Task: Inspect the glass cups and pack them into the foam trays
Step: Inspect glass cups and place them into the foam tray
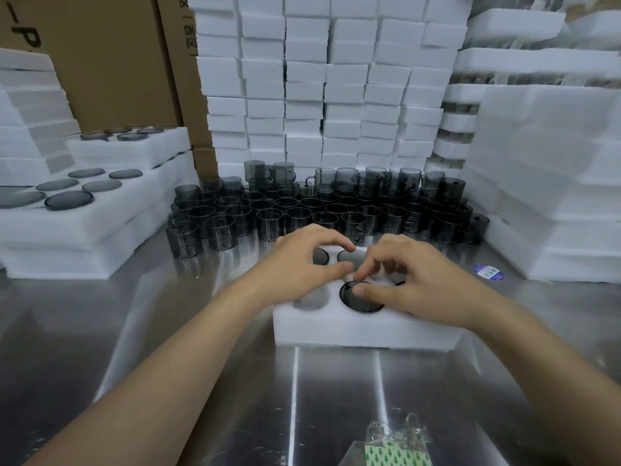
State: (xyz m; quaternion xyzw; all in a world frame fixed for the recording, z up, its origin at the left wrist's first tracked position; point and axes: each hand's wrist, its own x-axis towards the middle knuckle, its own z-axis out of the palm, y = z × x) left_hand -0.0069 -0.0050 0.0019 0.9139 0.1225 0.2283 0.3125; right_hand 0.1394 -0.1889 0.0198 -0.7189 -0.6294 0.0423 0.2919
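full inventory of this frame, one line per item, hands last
foam tray: one, white, table centre, under both hands
glass cups in tray: at least three visible, smoky grey, seated in tray holes
loose glass cups: dozens, smoky grey, massed on table behind tray
packed trays: stacked, white, left side
foam blocks: many stacks, white, back wall and right
cardboard boxes: brown, back left
sticker: one, blue, table right
plastic bag: one, clear with green-white insert, near edge
steel table: one, silver
left hand: fingers curled over tray
right hand: fingers curled, thumb on cup
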